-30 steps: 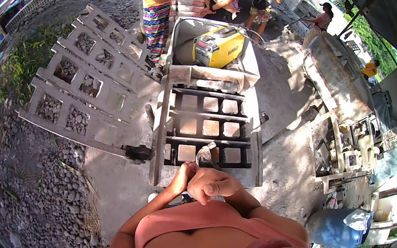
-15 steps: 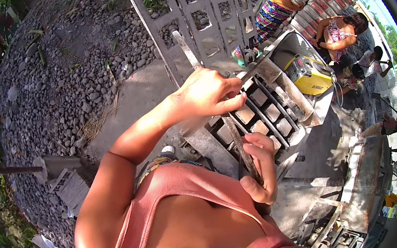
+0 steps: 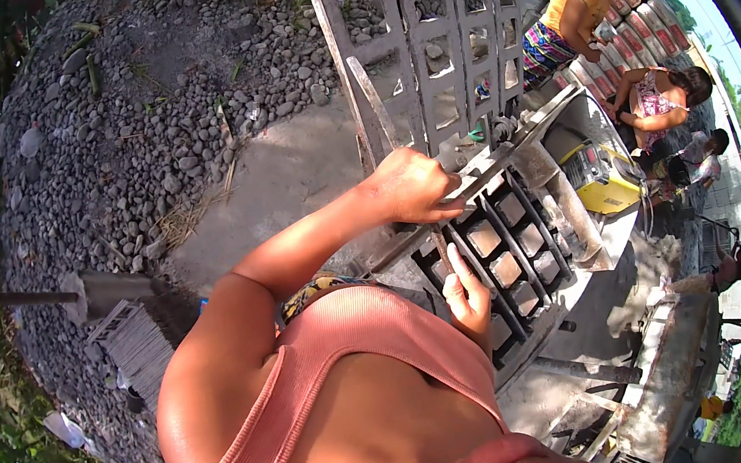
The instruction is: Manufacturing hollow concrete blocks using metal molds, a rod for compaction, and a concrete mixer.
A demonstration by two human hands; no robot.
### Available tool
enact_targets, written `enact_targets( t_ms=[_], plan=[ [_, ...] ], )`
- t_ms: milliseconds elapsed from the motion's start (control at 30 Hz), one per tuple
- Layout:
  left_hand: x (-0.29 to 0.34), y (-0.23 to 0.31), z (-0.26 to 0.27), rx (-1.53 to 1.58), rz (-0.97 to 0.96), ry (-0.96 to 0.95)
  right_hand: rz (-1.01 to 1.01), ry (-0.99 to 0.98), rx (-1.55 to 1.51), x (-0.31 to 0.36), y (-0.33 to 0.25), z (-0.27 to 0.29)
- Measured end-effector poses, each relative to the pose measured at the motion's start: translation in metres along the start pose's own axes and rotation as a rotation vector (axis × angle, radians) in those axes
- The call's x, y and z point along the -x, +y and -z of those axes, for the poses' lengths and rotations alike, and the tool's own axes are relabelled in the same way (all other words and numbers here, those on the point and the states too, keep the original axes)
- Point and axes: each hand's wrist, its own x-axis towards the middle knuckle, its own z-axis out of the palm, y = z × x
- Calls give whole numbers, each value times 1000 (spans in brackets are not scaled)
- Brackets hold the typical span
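Note:
My left hand (image 3: 416, 186) is closed in a fist over a long flat bar (image 3: 373, 102). The bar's pale far end sticks out beyond my knuckles, and a darker stretch shows on the near side. My right hand (image 3: 469, 304) is beside that near stretch, index finger stretched out and thumb apart; its other fingers are partly hidden. Under and right of both hands lies a metal grid frame (image 3: 533, 290), with dark bars between several square, pale brown cells. My left forearm crosses above its left side.
A yellow machine (image 3: 608, 191) stands in a metal tray right of the grid. Upright concrete lattice panels (image 3: 413, 87) stand ahead, with river stones (image 3: 182, 125) to the left. A person in yellow (image 3: 570, 12) and a seated person (image 3: 656, 104) are near stacked bags (image 3: 643, 36). A rusty metal trough (image 3: 672, 352) lies at right.
My right hand has shifted toward the left hand, its index finger now straighter. The view has moved, so the panels and grid appear farther right. My left fist still holds the bar.

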Motion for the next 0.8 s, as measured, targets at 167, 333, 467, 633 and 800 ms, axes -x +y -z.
enact_targets(
  t_ms=[167,333,467,633,800],
  plan=[
    [-11,-9,-17,42,-82,14,-115,55,-158,-1,24,-1],
    [-21,-27,-22,20,-32,43,-137,104,-159,-20,36,-25],
    [-10,-38,-18,12,-18,98,-181,70,-235,-25,27,-38],
    [-6,-28,-36,50,-92,50,-312,130,-354,3,40,-41],
    [-3,-30,-31,48,-38,66,-290,74,-346,-7,34,-39]
  ],
)
